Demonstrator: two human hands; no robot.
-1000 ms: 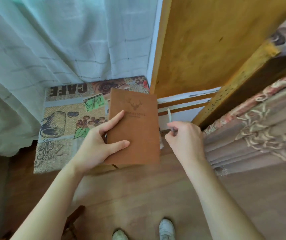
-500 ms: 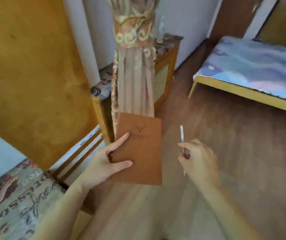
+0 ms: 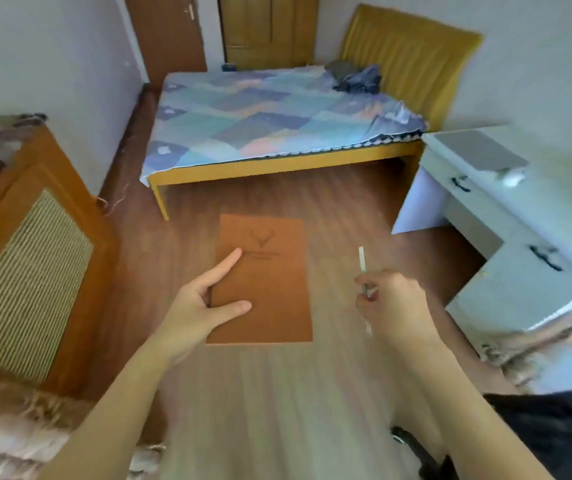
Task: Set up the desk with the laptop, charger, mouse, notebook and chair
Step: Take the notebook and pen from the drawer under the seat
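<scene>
A bedroom with a wood floor [image 3: 277, 393] lay ahead. The left hand [image 3: 201, 306] gripped a brown notebook [image 3: 270, 289]; the right hand [image 3: 395, 303] pinched a white pen [image 3: 362, 259].

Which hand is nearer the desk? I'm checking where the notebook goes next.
Right. The right hand, holding a pen, is closer to the desk; the left hand with the notebook is farther.

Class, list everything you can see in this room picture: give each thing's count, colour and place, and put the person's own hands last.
notebook: 1, brown, centre, held
pen: 1, white, right of notebook, held
desk: 1, white, right
laptop: 1, grey, closed, on desk
bed: 1, patchwork blue cover, yellow frame, far centre
cabinet: 1, orange wood, left
doors: 2, brown, far wall
floor: wood, brown
left hand: on notebook
right hand: gripping pen
</scene>
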